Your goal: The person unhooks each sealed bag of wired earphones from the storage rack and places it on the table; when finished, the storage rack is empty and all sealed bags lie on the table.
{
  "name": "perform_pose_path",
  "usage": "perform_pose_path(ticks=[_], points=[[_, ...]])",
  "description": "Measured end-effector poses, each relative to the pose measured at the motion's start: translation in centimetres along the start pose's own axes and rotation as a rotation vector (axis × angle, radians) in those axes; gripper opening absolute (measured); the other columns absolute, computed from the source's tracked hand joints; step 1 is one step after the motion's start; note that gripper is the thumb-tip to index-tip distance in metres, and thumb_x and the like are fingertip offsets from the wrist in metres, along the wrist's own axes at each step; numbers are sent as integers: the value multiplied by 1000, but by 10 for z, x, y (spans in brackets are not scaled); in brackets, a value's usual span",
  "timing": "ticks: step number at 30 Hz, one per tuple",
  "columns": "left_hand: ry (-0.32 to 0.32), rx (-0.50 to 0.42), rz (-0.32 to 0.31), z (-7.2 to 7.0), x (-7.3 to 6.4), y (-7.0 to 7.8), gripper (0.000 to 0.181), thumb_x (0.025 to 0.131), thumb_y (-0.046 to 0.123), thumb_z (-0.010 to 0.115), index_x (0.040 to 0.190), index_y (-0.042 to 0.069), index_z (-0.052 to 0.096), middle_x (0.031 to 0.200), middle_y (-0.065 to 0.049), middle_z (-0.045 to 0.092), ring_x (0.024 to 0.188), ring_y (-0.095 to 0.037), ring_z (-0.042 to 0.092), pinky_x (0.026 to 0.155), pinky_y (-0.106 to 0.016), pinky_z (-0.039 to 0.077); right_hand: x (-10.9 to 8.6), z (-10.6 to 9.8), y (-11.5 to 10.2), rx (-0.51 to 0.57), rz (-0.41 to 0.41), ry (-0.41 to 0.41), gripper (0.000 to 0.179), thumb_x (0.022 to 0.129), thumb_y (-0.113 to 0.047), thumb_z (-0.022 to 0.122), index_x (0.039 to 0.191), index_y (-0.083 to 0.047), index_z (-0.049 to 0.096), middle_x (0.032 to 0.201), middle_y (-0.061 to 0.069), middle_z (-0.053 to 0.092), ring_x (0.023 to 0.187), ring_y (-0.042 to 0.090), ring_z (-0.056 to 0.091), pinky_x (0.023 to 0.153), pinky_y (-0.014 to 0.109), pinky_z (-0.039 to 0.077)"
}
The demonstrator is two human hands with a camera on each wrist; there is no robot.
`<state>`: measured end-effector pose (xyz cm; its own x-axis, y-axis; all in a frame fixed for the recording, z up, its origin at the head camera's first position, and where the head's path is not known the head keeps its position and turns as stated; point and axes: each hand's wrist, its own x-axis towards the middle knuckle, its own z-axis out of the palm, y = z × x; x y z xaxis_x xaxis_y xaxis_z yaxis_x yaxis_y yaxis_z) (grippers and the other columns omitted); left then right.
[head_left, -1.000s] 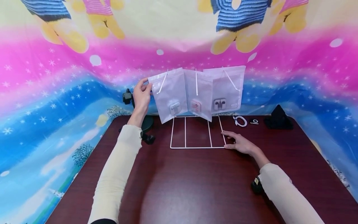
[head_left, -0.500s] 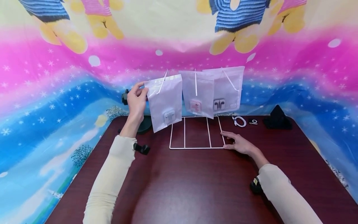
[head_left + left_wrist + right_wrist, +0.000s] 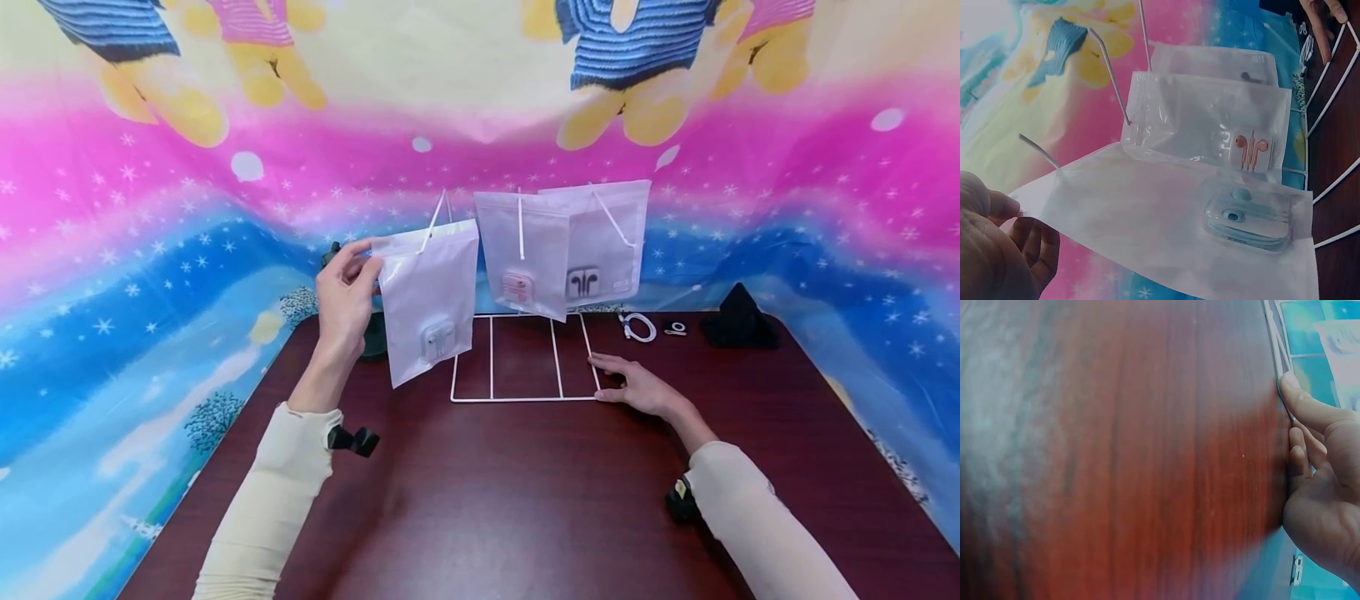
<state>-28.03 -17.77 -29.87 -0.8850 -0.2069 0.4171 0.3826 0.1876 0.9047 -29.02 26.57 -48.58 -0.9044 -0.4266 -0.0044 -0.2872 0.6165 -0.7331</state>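
In the head view my left hand [image 3: 343,304] pinches the top left corner of a white zip bag [image 3: 420,292] between thumb and fingers. Cased earphones [image 3: 437,342] show through its lower part. A white hook [image 3: 432,218] of a wire display rack [image 3: 525,400] passes through the bag's top. Two more bags hang beside it: a middle one [image 3: 543,250] with pink earphones [image 3: 1251,150] and a right one [image 3: 615,225] with dark earphones [image 3: 583,282]. My right hand [image 3: 647,388] rests with extended thumb and index finger against the right side of the rack's base.
Right of the rack on the brown table [image 3: 510,500] lie a coiled white cable [image 3: 640,327] and a small ring-shaped item [image 3: 677,328]. A black stand [image 3: 741,321] is at the back right corner. A dark round base [image 3: 373,337] stands behind my left hand.
My left hand has drawn the left bag along its hook toward me, leftward and down, so a gap opens between it and the middle bag. My right hand stays at the rack's base.
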Motion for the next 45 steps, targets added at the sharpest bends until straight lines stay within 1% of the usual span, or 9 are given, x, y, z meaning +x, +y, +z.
perform_pose_path(ticks=[2,5,13,22,30,33,37,41,45], points=[[8,-4,22,-3,-5,2,29,104,22,64,132,17,72,109,-12,72,86,-16,62,81,-31,54,0,0,0,3,0,-1,70,99,-18,73,158,-1,39,165,25,32,149,48,31,116,64,32],[13,-7,40,-6,-12,6,28,104,20,66,130,15,72,104,-7,72,84,-16,61,79,-29,53,0,1,0,1,0,-2,71,99,-19,73,158,0,39,165,25,32,151,49,26,117,65,29],[7,-1,53,-15,-26,14,28,103,20,67,129,12,73,99,4,71,88,-16,63,78,-27,53,-1,0,2,11,16,0,70,99,-18,73,158,-1,40,165,25,32,152,48,25,119,65,26],[-8,-58,86,-25,-37,28,24,102,17,69,123,11,76,96,1,73,82,-17,66,75,-25,55,-3,1,5,12,22,0,70,99,-19,72,158,-2,40,165,24,32,153,47,23,119,65,25],[-6,-99,98,-45,-53,39,22,97,11,75,117,7,79,92,0,76,78,-14,64,70,-22,51,-2,5,3,15,22,-15,71,99,-21,73,159,-3,39,166,22,30,154,47,21,119,65,27],[-30,-111,77,-55,-61,37,23,96,10,75,118,4,78,94,1,77,77,-13,65,67,-20,53,-1,5,3,16,22,-12,71,99,-20,72,159,-2,38,166,23,30,153,47,21,119,65,26],[-54,-58,24,-67,-68,28,25,97,11,74,120,3,77,95,4,78,79,-11,65,66,-18,52,0,4,2,12,17,-5,70,99,-19,72,159,-2,39,166,23,30,153,47,22,119,65,26],[-19,46,-73,-79,-70,12,26,98,12,73,123,6,76,93,8,77,85,-10,64,67,-17,52,0,2,1,10,18,-7,70,99,-19,72,159,-3,39,166,23,30,153,47,23,119,65,26],[25,137,-176,-90,-62,-6,31,99,17,72,129,10,74,93,14,74,90,-9,63,69,-15,52,1,1,-1,6,21,-3,70,100,-19,71,159,-3,39,166,23,30,153,47,23,119,65,26]])
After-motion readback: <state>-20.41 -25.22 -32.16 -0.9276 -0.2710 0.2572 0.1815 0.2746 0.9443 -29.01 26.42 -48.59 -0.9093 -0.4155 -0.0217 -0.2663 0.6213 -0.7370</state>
